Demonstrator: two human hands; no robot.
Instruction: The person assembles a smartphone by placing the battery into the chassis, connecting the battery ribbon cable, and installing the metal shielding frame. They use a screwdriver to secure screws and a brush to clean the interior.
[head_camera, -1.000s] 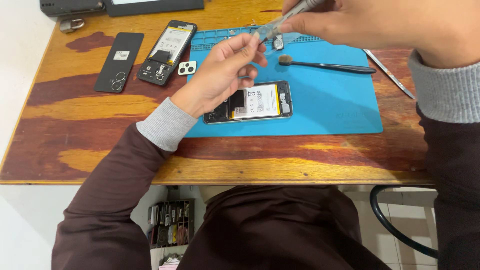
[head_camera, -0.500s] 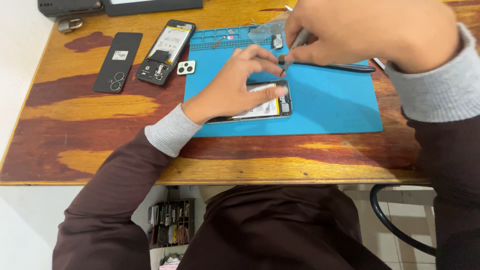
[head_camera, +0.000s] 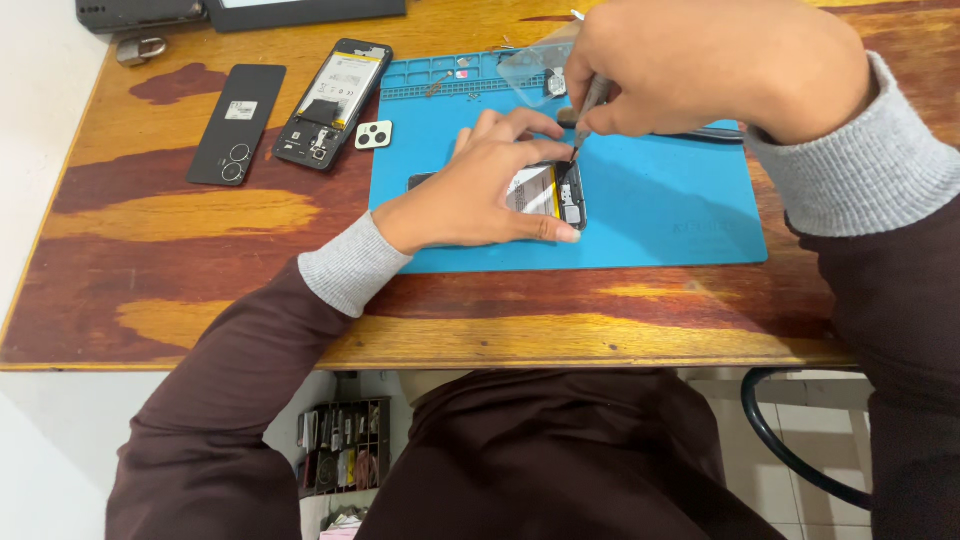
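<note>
On the blue mat (head_camera: 660, 215), the left hand (head_camera: 470, 195) lay flat, fingers spread, pressing down an opened phone (head_camera: 545, 192) (back removed, pale battery showing) whose long axis ran left to right. The right hand (head_camera: 700, 70) gripped a screwdriver (head_camera: 588, 112), tip pointing down at the phone's right end.

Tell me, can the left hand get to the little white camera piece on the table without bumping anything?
Probably yes. The left hand lies on the opened phone on the blue mat, and the white camera piece sits just off the mat's left edge, nearby, with bare wood around it. It would have to let go of the phone first.
</note>
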